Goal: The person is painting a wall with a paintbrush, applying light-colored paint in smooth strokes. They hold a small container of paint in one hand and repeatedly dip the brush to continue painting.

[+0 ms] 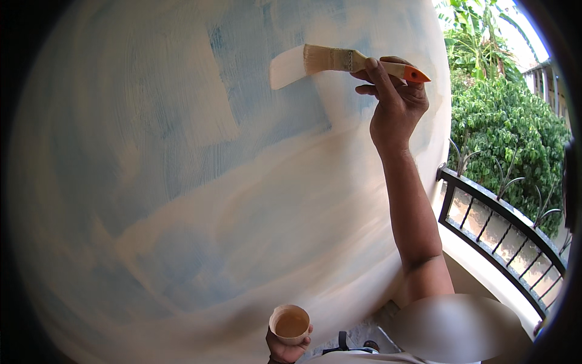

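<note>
The wall (182, 121) mixes streaky cream with pale blue. At one o'clock, the brush (345, 60) has tan bristles (316, 59) and a pale handle (422, 77) tipped orange. The cup (291, 341) at six is beige, its shaded liquid (291, 324) perhaps brown. The railing (485, 197) toward four is black; foliage (512, 124) toward two, green.

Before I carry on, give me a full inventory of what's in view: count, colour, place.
Paintbrush: one, cream bristles, orange-tipped handle, against the wall, upper middle
Cup: one, pale, lower middle
Liquid: one portion, brownish, inside the cup
Wall: one, patchy blue and cream, filling most of the view
Railing: one, black, right side
Bush: at least one, green, beyond the railing
Building: one, partly visible, pale, far right
Dark items: count unclear, lower edge
Blur: one, greyish, lower right, hiding what lies there
Left hand: one, bare, holding the cup
Right hand: one, bare, gripping the paintbrush
</note>
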A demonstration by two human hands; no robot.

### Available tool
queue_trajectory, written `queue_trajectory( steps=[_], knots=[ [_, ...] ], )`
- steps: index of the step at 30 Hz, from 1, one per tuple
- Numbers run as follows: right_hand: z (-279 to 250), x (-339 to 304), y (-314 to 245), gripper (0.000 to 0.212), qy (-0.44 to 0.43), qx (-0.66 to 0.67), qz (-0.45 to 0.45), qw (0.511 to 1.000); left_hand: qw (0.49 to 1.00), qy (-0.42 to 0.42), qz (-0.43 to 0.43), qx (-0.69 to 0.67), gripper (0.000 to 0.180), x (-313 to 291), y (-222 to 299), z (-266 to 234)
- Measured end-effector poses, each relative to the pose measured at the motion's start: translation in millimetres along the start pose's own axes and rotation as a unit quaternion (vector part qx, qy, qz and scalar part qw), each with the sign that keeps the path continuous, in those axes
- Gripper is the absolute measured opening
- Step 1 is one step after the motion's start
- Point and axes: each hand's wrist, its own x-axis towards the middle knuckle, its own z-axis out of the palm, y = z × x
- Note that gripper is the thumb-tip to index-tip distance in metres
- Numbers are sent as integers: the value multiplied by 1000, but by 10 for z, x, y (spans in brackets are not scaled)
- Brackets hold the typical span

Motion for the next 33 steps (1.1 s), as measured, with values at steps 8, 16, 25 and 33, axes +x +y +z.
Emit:
queue_trajectory(
  steps=[8,16,25,33],
  knots=[
    [-1027,1116,271,29,97,-112,-83,986,1000,-14,-16,-3,66,211,-179,153],
    [-1186,1314,313,15,102,-411,-220,879,999,-36,34,-11,69,222,-283,-65],
    [679,-260,-197,20,-214,-223,-348,885,998,-50,27,16,72,200,-188,-110],
    [519,230,-40,7,-152,21,-164,975,772,-13,161,614,73,398,-244,-401]
  ],
)
